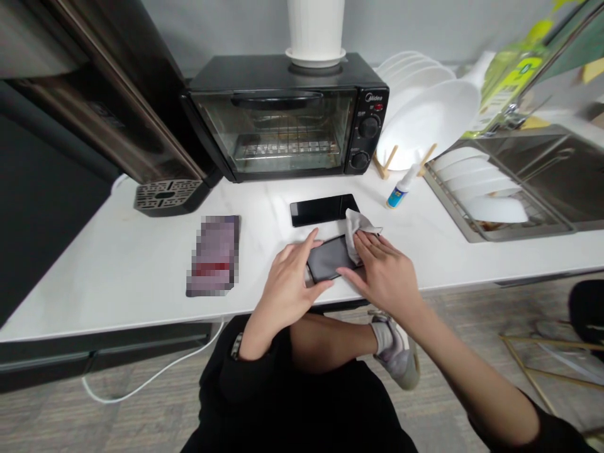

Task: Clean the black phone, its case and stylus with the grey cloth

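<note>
my left hand (287, 277) fingers clamped on a black smartphone (329, 259), my right hand (384, 272) fingers together on a white cloth (359, 230), second phone (321, 210) just past my fingertips

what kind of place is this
Probably a small kitchen or pantry, going by the Midea toaster oven, the white plates standing in a wire rack, and the stainless steel sink set into the counter.

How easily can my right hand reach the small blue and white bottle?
Fairly easily: the right hand is close to the bottle, nothing stands between them, though its fingers are on a white cloth over a phone.
</note>
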Demonstrator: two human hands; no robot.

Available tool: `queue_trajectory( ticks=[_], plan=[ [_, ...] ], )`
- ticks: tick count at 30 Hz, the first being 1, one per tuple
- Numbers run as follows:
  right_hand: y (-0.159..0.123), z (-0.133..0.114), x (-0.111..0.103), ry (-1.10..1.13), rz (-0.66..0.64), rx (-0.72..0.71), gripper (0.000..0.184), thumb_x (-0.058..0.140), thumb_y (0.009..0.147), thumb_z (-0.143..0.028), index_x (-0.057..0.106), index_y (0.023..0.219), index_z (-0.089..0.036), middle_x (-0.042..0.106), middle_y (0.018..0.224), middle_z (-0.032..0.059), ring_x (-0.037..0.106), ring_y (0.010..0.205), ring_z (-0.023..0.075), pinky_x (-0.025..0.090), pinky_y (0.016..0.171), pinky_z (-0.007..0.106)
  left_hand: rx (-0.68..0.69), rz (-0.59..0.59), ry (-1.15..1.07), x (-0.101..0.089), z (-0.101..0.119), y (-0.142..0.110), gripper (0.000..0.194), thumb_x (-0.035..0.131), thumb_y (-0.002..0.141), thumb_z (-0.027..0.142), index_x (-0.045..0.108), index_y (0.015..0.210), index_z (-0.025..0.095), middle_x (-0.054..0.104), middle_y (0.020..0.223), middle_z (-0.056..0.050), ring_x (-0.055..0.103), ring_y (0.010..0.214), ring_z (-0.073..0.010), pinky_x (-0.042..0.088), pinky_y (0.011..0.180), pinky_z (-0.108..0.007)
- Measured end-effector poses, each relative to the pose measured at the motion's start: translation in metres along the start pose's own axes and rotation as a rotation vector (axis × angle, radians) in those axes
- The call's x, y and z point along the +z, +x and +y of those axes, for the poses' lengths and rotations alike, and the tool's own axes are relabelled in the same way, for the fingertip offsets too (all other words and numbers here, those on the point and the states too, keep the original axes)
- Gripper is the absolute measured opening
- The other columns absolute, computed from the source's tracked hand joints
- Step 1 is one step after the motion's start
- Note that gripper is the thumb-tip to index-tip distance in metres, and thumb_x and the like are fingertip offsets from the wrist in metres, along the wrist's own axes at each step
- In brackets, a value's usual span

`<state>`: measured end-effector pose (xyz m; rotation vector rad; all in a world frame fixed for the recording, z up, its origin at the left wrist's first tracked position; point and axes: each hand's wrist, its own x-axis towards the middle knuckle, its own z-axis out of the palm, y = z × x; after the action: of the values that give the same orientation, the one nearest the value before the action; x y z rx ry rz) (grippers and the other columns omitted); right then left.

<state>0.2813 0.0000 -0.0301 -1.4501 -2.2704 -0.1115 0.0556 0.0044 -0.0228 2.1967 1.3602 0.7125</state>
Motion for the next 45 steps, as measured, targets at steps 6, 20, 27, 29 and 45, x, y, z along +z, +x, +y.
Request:
queue_trajectory(
  ticks=[6, 20, 27, 29, 45],
  plan=[
    [-0.001, -0.056, 0.007, 0.249, -0.097, -0.162, 0.057, 0.044, 0.107, -0.053, 0.066, 0.136, -0.009, 0.067, 0.144, 0.0164, 0.065, 0.135, 0.0282, 0.05, 0.119, 0.045, -0.024, -0.04, 0.004, -0.003, -0.004, -0.003, 0.099, 0.071, 0.085, 0.02, 0.017, 0.169, 0.021, 0.061, 0.142, -0.014, 0.056, 0.129, -0.0296, 0.047, 0.111, -0.045],
    [0.002, -0.034, 0.009, 0.047, 0.017, 0.031, 0.08, 0.049, 0.099, -0.07, 0.064, 0.137, 0.0, 0.065, 0.141, 0.0283, 0.066, 0.131, 0.0397, 0.054, 0.114, 0.054, 0.021, -0.013, -0.006, 0.0, 0.001, -0.001, 0.095, 0.074, 0.089, 0.028, 0.021, 0.168, 0.031, 0.059, 0.153, -0.006, 0.052, 0.135, -0.0281, 0.042, 0.117, -0.046],
    [-0.02, -0.037, -0.006, 0.245, -0.105, -0.148, 0.058, 0.05, 0.105, -0.058, 0.064, 0.139, -0.014, 0.068, 0.144, 0.012, 0.066, 0.134, 0.0273, 0.05, 0.12, 0.05, -0.079, -0.014, 0.059, 0.001, 0.001, -0.003, 0.107, 0.079, 0.084, 0.031, 0.015, 0.169, 0.027, 0.064, 0.139, -0.01, 0.055, 0.127, -0.0308, 0.046, 0.11, -0.047],
    [-0.027, -0.006, -0.017, 0.157, -0.094, -0.117, 0.052, 0.05, 0.106, -0.053, 0.063, 0.141, -0.017, 0.068, 0.144, 0.01, 0.066, 0.134, 0.0277, 0.049, 0.12, 0.053, -0.054, -0.015, 0.043, 0.001, 0.002, -0.003, 0.109, 0.082, 0.084, 0.038, 0.013, 0.169, 0.031, 0.063, 0.146, -0.007, 0.053, 0.13, -0.0301, 0.043, 0.114, -0.047],
    [-0.015, -0.053, 0.007, 0.284, -0.045, -0.148, 0.062, 0.048, 0.104, -0.061, 0.065, 0.136, -0.011, 0.07, 0.141, 0.0135, 0.067, 0.132, 0.0275, 0.053, 0.117, 0.047, -0.076, -0.006, 0.007, -0.002, -0.001, -0.005, 0.102, 0.075, 0.084, 0.026, 0.017, 0.169, 0.032, 0.064, 0.14, -0.007, 0.055, 0.126, -0.0285, 0.048, 0.109, -0.045]
  ],
)
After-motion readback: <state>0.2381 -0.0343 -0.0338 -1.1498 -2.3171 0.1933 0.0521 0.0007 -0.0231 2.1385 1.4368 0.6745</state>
